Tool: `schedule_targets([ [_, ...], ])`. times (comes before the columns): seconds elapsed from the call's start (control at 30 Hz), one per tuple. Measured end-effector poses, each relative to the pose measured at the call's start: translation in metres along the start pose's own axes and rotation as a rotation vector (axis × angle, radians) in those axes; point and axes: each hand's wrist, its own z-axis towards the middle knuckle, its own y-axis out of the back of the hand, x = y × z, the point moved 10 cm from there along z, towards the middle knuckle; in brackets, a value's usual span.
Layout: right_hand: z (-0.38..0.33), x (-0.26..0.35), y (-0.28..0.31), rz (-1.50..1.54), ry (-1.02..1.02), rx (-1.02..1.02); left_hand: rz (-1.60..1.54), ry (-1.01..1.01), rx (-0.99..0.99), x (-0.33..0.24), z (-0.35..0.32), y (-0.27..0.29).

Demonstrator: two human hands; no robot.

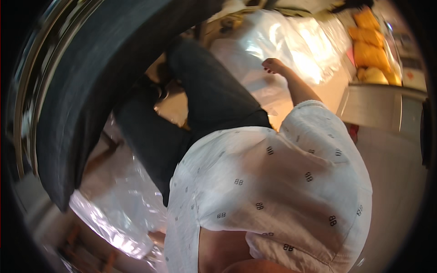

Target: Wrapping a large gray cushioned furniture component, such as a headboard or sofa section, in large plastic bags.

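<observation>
My right hand (pixel 274 66) is held out over a large spread of clear plastic sheeting (pixel 259 43), its fingers curled in and nothing visible in them. Whether it touches the plastic I cannot tell. At the lower left, only a small part of my left hand (pixel 157 237) shows beside my white printed shirt. It is against another crumpled piece of clear plastic (pixel 123 200), and its fingers are hidden. My legs in dark trousers (pixel 214 86) lie between the two pieces of plastic.
A long dark grey padded or cloth-covered shape (pixel 86 100) curves along the left, beside shiny metal rails (pixel 27 91). Orange-yellow packets (pixel 369 50) are piled at the far right, above a pale box or cabinet (pixel 373 107). Bright light glares off the plastic.
</observation>
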Motion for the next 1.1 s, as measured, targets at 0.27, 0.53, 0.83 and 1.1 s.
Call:
schedule_targets([
  [0.27, 0.019, -0.064, 0.049, 0.354, -0.016, -0.293, 0.625, -1.013, -0.857, -0.272, -0.182, 0.024],
  [0.53, 0.144, 0.025, 0.093, 0.941, 0.065, -0.394, 0.604, -1.39, -0.583, -0.439, -0.311, -0.259],
  [0.83, 0.07, -0.116, 0.109, -0.223, -0.373, -0.53, 0.758, -1.422, -0.087, -0.463, -0.285, -0.41],
  [1.1, 0.043, -0.162, 0.139, -0.218, -0.288, -0.657, 0.806, -1.351, -0.104, -0.463, -0.259, -0.413],
])
